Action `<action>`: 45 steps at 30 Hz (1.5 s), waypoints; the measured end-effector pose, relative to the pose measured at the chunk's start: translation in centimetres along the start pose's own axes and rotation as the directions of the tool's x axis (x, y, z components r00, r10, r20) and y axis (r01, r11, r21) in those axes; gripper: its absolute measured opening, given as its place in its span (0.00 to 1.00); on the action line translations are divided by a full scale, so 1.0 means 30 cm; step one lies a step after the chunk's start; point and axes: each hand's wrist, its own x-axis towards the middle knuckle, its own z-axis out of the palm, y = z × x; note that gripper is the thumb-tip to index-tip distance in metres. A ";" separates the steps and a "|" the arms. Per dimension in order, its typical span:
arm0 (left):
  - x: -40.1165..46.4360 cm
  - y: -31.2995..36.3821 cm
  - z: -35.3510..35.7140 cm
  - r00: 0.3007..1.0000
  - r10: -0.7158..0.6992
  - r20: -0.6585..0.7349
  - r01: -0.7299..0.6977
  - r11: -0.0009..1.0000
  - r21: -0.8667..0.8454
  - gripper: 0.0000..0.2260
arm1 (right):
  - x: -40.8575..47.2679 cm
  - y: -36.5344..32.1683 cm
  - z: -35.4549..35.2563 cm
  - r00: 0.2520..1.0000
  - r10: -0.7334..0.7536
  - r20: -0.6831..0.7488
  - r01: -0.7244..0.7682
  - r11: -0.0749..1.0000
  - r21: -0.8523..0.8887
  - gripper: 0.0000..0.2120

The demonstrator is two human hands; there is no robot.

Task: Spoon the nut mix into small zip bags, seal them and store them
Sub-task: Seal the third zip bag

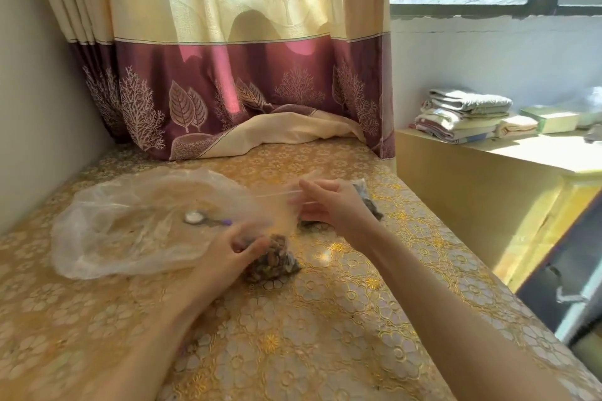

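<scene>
At the table's middle, fingers first:
Right hand [329, 205]: fingers curled, pinching the top strip of the zip bag [277, 247]; strip pulled taut toward the left; blurred, so exact finger placement unclear.
Left hand [234, 249]: fingers curled round the lower part of the same bag, clamped just above the nuts; steadies it on the table [325, 335].
Zip bag: clear, small; nut mix sits in its bottom, resting on the tablecloth just in front of the left hand; mouth looks not yet closed, though blur prevents certainty.
Step in hand (judgement): sealing; best done by keeping the strip taut and level, pressing from one end to the other, nuts kept well below the track so nothing jams it.
Spoon [203, 219]: lies inside or on the large clear bag [130, 221], left of the hands; which, cannot tell.
Second filled bag [368, 205]: dark contents, behind the right hand, partly hidden.
Obstacles: large bag's loose edge lies near the left hand and could catch in the seal; curtain [228, 75] hem rests on the table's far end, well apart.
Shelf, right: folded towels [465, 114], well apart.
</scene>
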 end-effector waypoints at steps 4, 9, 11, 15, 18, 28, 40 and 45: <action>0.016 -0.012 0.026 1.000 -0.010 -0.019 0.011 0.998 0.058 0.19 | 0.069 0.063 -0.069 0.954 -0.241 -0.179 0.163 0.916 -0.367 0.10; 0.020 -0.044 0.043 0.989 -0.065 -0.132 0.065 0.998 -0.006 0.14 | 0.181 0.170 -0.059 0.958 -0.262 0.116 0.189 0.273 -0.943 0.21; 0.022 -0.052 0.046 0.984 -0.094 -0.152 0.088 0.995 -0.045 0.13 | 0.211 0.197 -0.031 0.976 -0.209 0.060 0.100 0.188 -0.977 0.26; 0.013 -0.050 0.032 0.979 -0.181 -0.094 0.175 0.982 -0.074 0.11 | 0.221 0.215 -0.002 0.972 -0.233 -0.010 0.035 0.190 -0.981 0.24; 0.009 -0.034 0.035 0.959 -0.262 -0.107 0.257 0.964 -0.066 0.06 | 0.215 0.217 -0.008 0.963 -0.267 -0.019 0.066 0.307 -0.949 0.18; 0.087 0.119 0.036 0.763 -0.646 0.025 0.642 0.753 -0.147 0.11 | 0.096 -0.030 -0.095 0.909 0.256 -0.330 -0.369 0.861 -0.350 0.10; -0.138 0.496 -0.088 0.631 -0.754 0.184 0.762 0.646 0.038 0.19 | -0.585 -0.518 -0.275 0.575 0.530 -0.623 -0.560 0.810 0.173 0.07; -0.180 0.658 -0.039 0.592 -0.742 0.314 0.793 0.606 -0.064 0.15 | -0.875 -0.602 -0.289 0.373 0.589 -0.717 -0.444 0.792 0.420 0.11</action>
